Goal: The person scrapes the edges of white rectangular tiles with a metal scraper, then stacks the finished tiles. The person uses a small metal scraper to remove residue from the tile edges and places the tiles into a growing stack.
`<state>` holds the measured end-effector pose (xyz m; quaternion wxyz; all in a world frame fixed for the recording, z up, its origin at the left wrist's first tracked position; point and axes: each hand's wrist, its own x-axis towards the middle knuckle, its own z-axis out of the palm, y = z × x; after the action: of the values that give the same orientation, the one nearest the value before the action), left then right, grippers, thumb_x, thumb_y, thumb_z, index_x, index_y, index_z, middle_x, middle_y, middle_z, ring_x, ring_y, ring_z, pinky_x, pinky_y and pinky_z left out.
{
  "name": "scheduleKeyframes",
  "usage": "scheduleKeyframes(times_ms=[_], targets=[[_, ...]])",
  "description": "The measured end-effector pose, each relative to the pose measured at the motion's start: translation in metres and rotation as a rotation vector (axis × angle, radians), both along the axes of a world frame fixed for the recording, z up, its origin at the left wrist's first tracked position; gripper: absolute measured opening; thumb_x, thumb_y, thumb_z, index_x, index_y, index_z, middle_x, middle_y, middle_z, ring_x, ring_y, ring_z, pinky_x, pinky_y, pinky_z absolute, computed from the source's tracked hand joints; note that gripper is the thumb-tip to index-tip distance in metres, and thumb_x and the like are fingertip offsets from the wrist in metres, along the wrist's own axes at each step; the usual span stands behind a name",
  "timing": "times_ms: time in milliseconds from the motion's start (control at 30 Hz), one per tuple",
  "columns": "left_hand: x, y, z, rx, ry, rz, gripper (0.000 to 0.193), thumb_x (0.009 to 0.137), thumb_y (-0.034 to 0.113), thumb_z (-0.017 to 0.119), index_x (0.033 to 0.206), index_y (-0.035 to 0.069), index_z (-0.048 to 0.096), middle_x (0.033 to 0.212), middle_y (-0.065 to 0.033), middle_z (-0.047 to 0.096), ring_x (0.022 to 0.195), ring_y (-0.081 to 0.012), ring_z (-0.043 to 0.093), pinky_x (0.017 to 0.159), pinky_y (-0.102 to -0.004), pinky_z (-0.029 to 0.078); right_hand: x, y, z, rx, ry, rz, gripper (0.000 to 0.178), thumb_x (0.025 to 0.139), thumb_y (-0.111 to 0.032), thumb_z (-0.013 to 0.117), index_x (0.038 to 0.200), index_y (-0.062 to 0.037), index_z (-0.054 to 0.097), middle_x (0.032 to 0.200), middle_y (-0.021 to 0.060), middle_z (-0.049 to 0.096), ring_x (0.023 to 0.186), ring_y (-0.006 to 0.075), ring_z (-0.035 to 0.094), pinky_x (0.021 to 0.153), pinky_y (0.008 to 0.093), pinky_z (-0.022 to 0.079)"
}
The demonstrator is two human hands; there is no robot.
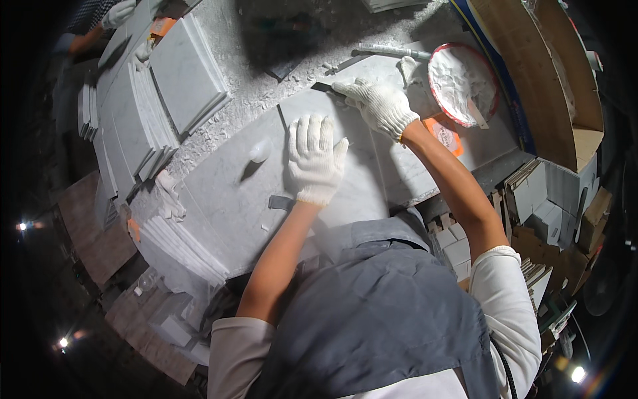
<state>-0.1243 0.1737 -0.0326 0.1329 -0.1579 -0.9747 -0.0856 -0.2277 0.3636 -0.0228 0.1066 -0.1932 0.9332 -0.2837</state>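
Observation:
My left hand (315, 157), in a white knitted glove, lies flat with fingers stretched out on a pale grey-veined stone slab (222, 193). My right hand (379, 106), gloved the same way, is closed on a dark flat scraper blade (322, 87). The blade's tip pokes out to the left, near the slab's far edge. A tub of white paste (458, 76) with a red rim stands right of my right hand, and a small spatula (476, 113) rests in it. An orange-and-white packet (446, 135) sits just below my right wrist.
Stacked stone tiles (183, 73) stand at the left. Left of my left hand is a small whitish translucent object (260, 152); a dark grey strip (280, 202) lies by my wrist. A long tube (392, 50) lies beyond the right hand. Another person's gloved hand (119, 13) shows far left.

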Motion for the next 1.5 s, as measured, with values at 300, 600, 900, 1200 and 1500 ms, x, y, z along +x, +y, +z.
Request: scheduleKeyframes(times_ms=[300,600,900,1200,1500], targets=[[0.0,-0.002,-0.003,-0.023,-0.015,0.02,0.054,0.096,0.04,0.064,0.137,0.005,0.062,0.146,-0.0183,0.054,0.142,-0.0364,0.044,0.125,-0.0527,0.027,-0.008,0.007,-0.015,-0.048,0.033,0.023,0.039,0.101,-0.016,0.058,0.138,-0.0257,0.067,0.109,0.0131,0.071,0.086,0.0323,0.071,0.074,0.0414,0.057],[0.0,-0.002,-0.003,0.016,-0.022,0.013,0.055,0.096,0.04,0.064,0.139,0.006,0.06,0.148,-0.0167,0.052,0.143,-0.0348,0.043,0.126,-0.0527,0.026,-0.004,0.007,-0.012,0.112,0.075,0.116,0.038,0.102,-0.025,0.06,0.139,-0.0304,0.066,0.118,0.0116,0.07,0.091,0.0342,0.072,0.076,0.0427,0.058],[0.002,-0.001,-0.006,-0.035,-0.012,0.039,0.057,0.096,0.038,0.064,0.142,0.005,0.058,0.15,-0.0154,0.051,0.145,-0.0335,0.042,0.125,-0.0502,0.026,-0.011,0.014,-0.018,-0.059,-0.105,0.152,0.048,0.097,-0.019,0.053,0.144,-0.0263,0.062,0.131,0.0094,0.068,0.109,0.0311,0.069,0.089,0.0415,0.057],[0.002,0.0,-0.002,0.019,-0.067,0.055,0.056,0.094,0.038,0.065,0.14,0.007,0.058,0.15,-0.0141,0.05,0.145,-0.0342,0.04,0.125,-0.0515,0.025,-0.017,0.006,-0.024,-0.045,-0.001,0.079,0.038,0.101,-0.019,0.058,0.138,-0.0232,0.067,0.115,0.0129,0.071,0.095,0.0329,0.07,0.083,0.0412,0.056],[0.0,-0.001,-0.003,-0.002,-0.053,0.019,0.057,0.096,0.04,0.061,0.143,0.007,0.057,0.152,-0.0149,0.049,0.146,-0.0341,0.039,0.125,-0.0504,0.025,0.007,0.015,-0.02,-0.014,0.138,0.191,0.037,0.101,-0.018,0.059,0.137,-0.0234,0.067,0.107,0.0154,0.069,0.093,0.0367,0.07,0.077,0.0434,0.057]])
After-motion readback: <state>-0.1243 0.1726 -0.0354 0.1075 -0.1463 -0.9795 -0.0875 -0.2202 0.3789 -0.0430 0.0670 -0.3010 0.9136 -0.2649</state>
